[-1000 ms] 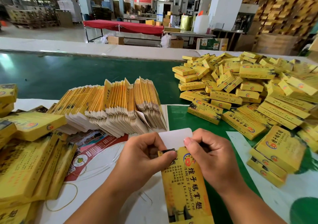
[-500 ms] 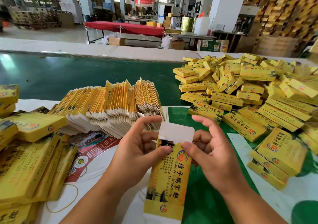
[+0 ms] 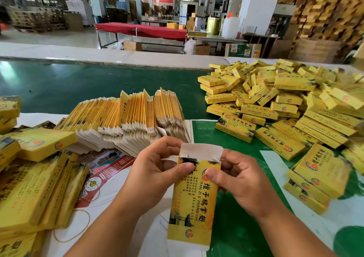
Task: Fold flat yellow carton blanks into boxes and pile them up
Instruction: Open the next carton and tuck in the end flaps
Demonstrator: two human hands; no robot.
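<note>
The carton point(image 3: 194, 199) is a long yellow box blank with black Chinese characters, the Latin letters "TAN ZIE ZHANG CHI" and a round red and blue logo; its white top flap stands open and a white flap shows also at the bottom end. It is held in the air above the table point(image 3: 236, 217), in front of the person. The left hand point(image 3: 155, 176) pinches its upper left edge, thumb on the printed face, and the right hand point(image 3: 242, 183) pinches the upper right edge in the same way. Behind the hands a row of flat blanks point(image 3: 126, 118) leans together. On the right lies a loose pile of folded boxes point(image 3: 275, 103), and on the left more yellow boxes point(image 3: 35, 170) are stacked.
</note>
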